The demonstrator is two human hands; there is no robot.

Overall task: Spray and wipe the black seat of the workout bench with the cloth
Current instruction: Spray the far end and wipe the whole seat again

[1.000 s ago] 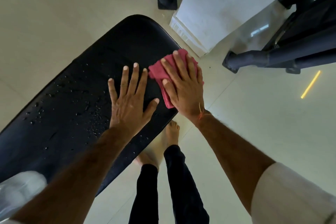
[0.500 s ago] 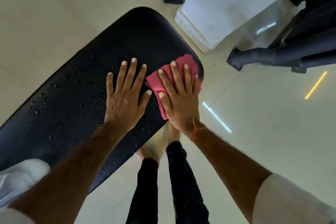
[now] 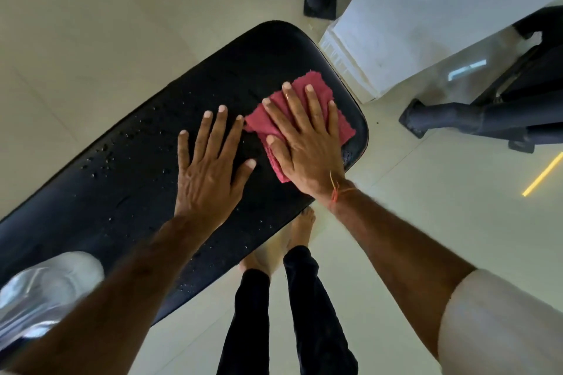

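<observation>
seat (image 3: pixel 128 192): black, droplet-speckled | cloth (image 3: pixel 341 125): pink, flat (near seat's end)

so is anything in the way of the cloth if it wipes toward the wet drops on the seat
Yes, the left hand lies flat on the seat right beside the cloth, between it and the drops. The right hand presses the cloth flat; nothing else sits on that stretch.

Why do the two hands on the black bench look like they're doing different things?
The right hand presses flat on the pink cloth, while the left hand rests bare on the black seat. The right hand is near the seat's rounded end; the left hand sits further along, by the water droplets. The right wrist has an orange thread; the left has none. Both hands lie flat with fingers spread.
</observation>
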